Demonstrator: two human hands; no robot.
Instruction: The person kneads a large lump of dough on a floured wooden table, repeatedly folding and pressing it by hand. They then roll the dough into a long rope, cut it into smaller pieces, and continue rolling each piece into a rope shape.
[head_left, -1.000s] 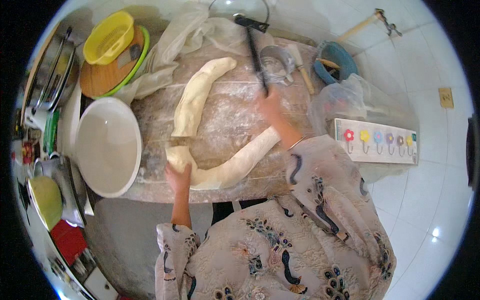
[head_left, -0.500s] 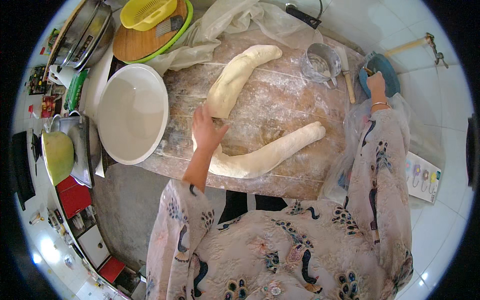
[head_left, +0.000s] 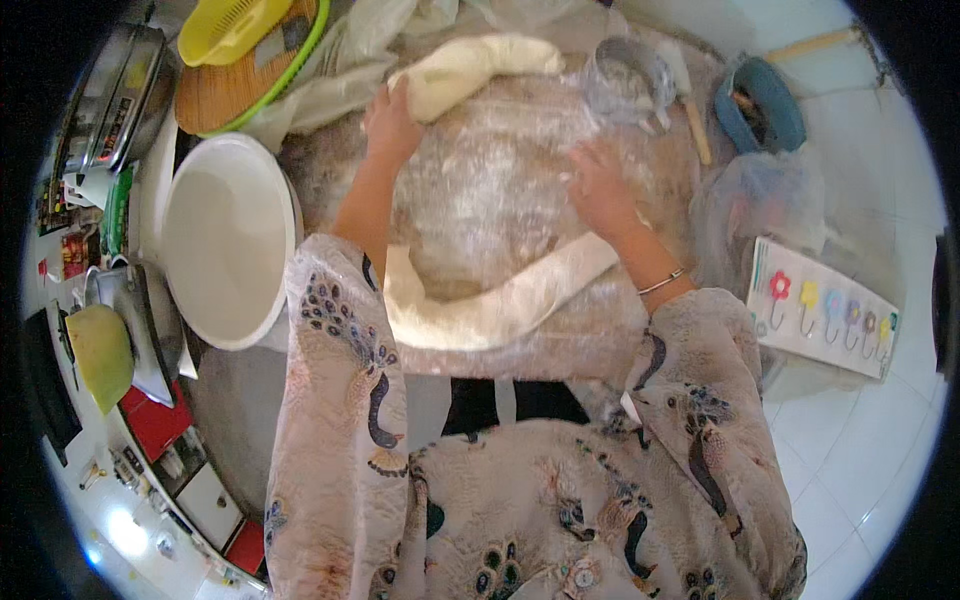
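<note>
A pale dough roll point(head_left: 478, 70) lies curved at the far side of the floured wooden board point(head_left: 470, 190). My left hand point(head_left: 392, 122) grips its left end, fingers partly hidden against the dough. Over the board's right middle is my right hand point(head_left: 603, 188), fingers apart and somewhat blurred, holding nothing I can see. A second dough roll point(head_left: 480, 318) curves along the near edge, and my right wrist passes over its right end. White flour lies thick between the two rolls.
A large white basin point(head_left: 228, 245) stands left of the board. At the far right are a metal cup point(head_left: 628, 80), a wooden-handled tool point(head_left: 697, 130) and a blue container point(head_left: 760, 105). Clear plastic point(head_left: 750, 200) and a card of flower hooks point(head_left: 822, 310) lie at the right.
My right hand has left the blue container and come over the board. The far roll's left end has moved away from me with my left hand. More flour whitens the board; the view has shifted.
</note>
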